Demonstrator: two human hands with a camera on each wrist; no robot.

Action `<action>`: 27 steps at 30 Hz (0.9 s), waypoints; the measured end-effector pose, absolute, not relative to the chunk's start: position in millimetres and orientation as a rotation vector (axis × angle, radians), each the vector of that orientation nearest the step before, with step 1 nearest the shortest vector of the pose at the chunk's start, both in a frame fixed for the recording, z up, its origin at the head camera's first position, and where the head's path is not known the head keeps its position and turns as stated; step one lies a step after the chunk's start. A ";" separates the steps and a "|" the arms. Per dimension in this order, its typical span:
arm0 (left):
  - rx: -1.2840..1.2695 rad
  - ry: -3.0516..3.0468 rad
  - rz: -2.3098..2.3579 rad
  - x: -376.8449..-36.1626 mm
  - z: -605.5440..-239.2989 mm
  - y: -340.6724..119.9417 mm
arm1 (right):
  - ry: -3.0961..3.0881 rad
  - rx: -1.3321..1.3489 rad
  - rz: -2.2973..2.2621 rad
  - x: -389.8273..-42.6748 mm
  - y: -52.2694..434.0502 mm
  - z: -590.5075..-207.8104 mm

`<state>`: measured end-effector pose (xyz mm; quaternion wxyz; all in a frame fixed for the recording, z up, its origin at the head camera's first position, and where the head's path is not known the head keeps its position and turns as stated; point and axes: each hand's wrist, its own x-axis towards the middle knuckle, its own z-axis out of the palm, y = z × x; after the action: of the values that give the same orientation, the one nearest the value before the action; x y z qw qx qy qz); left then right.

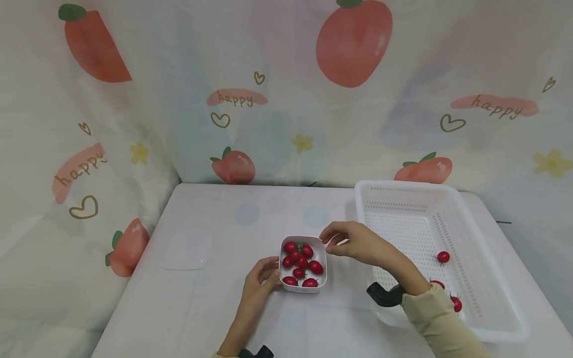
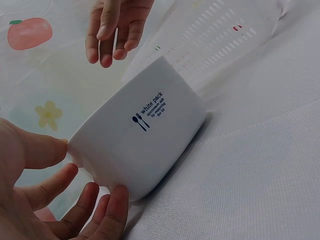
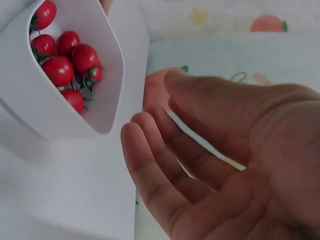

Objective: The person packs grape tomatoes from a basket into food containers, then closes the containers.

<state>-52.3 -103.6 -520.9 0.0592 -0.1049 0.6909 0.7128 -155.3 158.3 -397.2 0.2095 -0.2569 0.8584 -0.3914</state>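
A small white container (image 1: 324,278) with rounded corners stands on the table, with several cherry tomatoes (image 1: 316,267) inside. In the left wrist view its front wall carries dark printed words and a fork-and-spoon mark. My left hand (image 1: 259,281) rests its loosely bent fingers and thumb against the container's left side, the thumb up at the rim. My right hand (image 1: 353,241) hovers by the container's far right corner. Its fingers are softly bent, and the right wrist view shows nothing between them and the thumb (image 3: 200,87).
A white perforated basket (image 1: 364,194) stands on the right, holding a few more tomatoes (image 1: 443,257); my right forearm crosses over it. A clear flat lid (image 1: 185,251) lies at the table's left. Behind the table (image 1: 147,298) hangs a fruit-patterned cloth (image 1: 277,64).
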 end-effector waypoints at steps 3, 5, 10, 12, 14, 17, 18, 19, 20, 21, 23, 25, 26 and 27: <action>-0.314 2.103 2.149 -53.4 -520.8 -103.0 | 2.336 -0.746 -1.103 -156.1 172.0 -393.7; -0.316 2.110 2.142 -54.0 -520.5 -102.7 | 2.316 -0.766 -1.091 -155.7 180.0 -390.4; -0.326 2.111 2.136 -54.4 -520.1 -103.0 | 2.290 -0.783 -1.050 -152.0 196.0 -381.3; -0.333 2.108 2.136 -53.9 -520.2 -103.3 | 2.276 -0.801 -1.046 -150.3 202.3 -379.3; -0.338 2.107 2.135 -53.2 -520.3 -103.3 | 2.260 -0.814 -1.052 -148.6 208.3 -378.0; -0.340 2.108 2.133 -52.4 -520.5 -103.3 | 2.254 -0.817 -1.065 -146.6 217.3 -376.8; -0.338 2.105 2.135 -52.4 -520.6 -103.3 | 2.257 -0.815 -1.068 -146.1 220.3 -376.3; -0.336 2.104 2.137 -52.3 -520.5 -103.3 | 2.259 -0.812 -1.071 -145.7 223.0 -375.7; -0.334 2.101 2.137 -52.4 -520.5 -103.2 | 2.263 -0.812 -1.074 -145.4 225.8 -375.5; -0.332 2.099 2.140 -52.4 -520.5 -103.2 | 2.266 -0.818 -1.075 -145.2 228.4 -375.4; -0.333 2.095 2.143 -52.6 -520.3 -103.2 | 2.273 -0.828 -1.076 -144.9 233.0 -375.6; -0.334 2.097 2.140 -52.7 -520.2 -103.1 | 2.286 -0.842 -1.075 -145.0 237.3 -376.3; -0.335 2.099 2.139 -52.8 -520.2 -103.1 | 2.290 -0.845 -1.075 -145.2 239.4 -377.1; -0.335 2.103 2.137 -52.8 -520.2 -103.1 | 2.295 -0.846 -1.074 -145.2 241.5 -377.7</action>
<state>-52.8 -103.1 -520.2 0.0622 -0.1108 0.6957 0.7070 -145.2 241.5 -377.7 0.2331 -0.3079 0.8354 -0.3911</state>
